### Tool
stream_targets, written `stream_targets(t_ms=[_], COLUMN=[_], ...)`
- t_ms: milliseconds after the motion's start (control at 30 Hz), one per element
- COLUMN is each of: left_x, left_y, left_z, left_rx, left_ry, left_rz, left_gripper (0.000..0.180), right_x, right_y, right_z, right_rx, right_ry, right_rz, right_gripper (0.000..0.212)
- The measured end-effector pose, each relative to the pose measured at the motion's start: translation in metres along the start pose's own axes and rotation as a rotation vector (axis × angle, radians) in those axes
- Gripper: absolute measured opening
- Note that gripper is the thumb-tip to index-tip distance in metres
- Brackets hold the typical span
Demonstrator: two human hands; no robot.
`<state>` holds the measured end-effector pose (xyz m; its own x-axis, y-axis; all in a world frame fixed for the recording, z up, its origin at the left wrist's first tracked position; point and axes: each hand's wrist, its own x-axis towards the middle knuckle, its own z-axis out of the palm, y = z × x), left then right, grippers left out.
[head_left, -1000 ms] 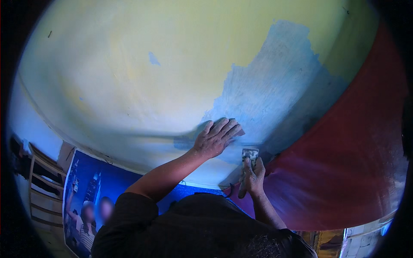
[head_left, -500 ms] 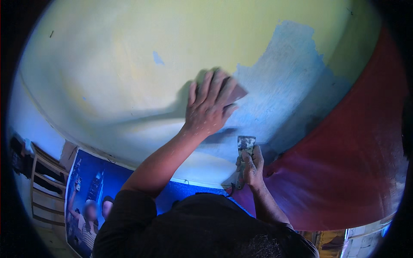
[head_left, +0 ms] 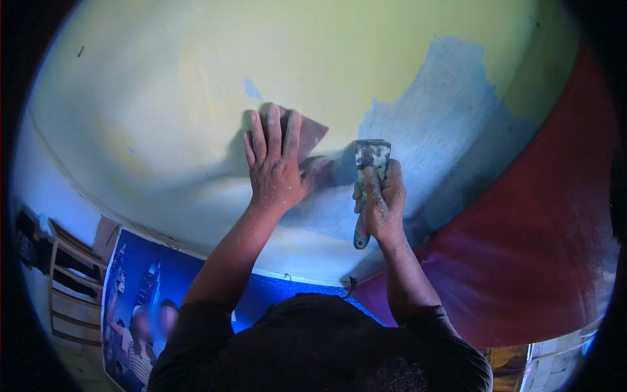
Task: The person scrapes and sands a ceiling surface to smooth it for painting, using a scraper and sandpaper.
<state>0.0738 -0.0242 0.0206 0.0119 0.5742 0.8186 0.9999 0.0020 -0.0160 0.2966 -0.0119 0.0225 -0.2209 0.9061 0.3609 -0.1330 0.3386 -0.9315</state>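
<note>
My left hand point(head_left: 275, 163) lies against the pale yellow wall point(head_left: 313, 52), fingers stretched upward. Beneath its palm and fingers it holds a reddish-brown sheet of sandpaper point(head_left: 313, 134), whose corner sticks out on the right. White dust speckles both forearms. To the right, my right hand point(head_left: 384, 202) is wrapped round a putty knife point(head_left: 373, 154) with its blade up. The blade is smeared with white and dark residue, and the handle's end shows below the fist. Whether the blade touches the wall I cannot tell. A ragged light blue patch point(head_left: 450, 91) shows on the wall beyond.
A dark red cloth point(head_left: 522, 248) hangs along the right side. At the lower left are a blue photo poster point(head_left: 140, 294) and a wooden ladder-like rack point(head_left: 75, 287) with dark cloth on it. A small blue spot point(head_left: 251, 89) marks the wall above my left hand.
My left hand has slid left with the sandpaper, off the edge of the blue patch. My right hand has risen with the putty knife, from low down to beside the left hand.
</note>
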Motion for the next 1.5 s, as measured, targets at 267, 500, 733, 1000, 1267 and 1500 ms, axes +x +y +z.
stream_targets(t_ms=[267, 500, 733, 1000, 1267, 1500], left_x=[0.020, 0.024, 0.027, 0.024, 0.028, 0.026], left_y=[0.011, 0.013, 0.009, 0.010, 0.010, 0.011], left_z=[-0.008, 0.009, 0.010, 0.018, 0.018, 0.021], left_rx=[-0.063, -0.066, -0.043, -0.081, -0.042, -0.035], left_ry=[0.034, 0.060, 0.017, 0.072, 0.023, 0.025], left_rz=[-0.035, -0.039, -0.023, -0.031, -0.016, -0.006], left_gripper=[0.145, 0.142, 0.152, 0.144, 0.147, 0.141], right_x=[0.011, 0.015, 0.022, 0.021, 0.021, 0.022], right_y=[-0.005, 0.020, 0.021, 0.020, 0.020, 0.024], right_z=[0.015, 0.014, 0.011, 0.015, 0.019, 0.018], right_rx=[0.051, -0.051, -0.093, 0.013, 0.006, 0.065], right_ry=[0.082, 0.145, 0.111, 0.119, 0.155, 0.157], right_rz=[-0.095, -0.069, -0.105, -0.034, -0.033, -0.034], right_gripper=[0.021, 0.021, 0.022, 0.023, 0.024, 0.023])
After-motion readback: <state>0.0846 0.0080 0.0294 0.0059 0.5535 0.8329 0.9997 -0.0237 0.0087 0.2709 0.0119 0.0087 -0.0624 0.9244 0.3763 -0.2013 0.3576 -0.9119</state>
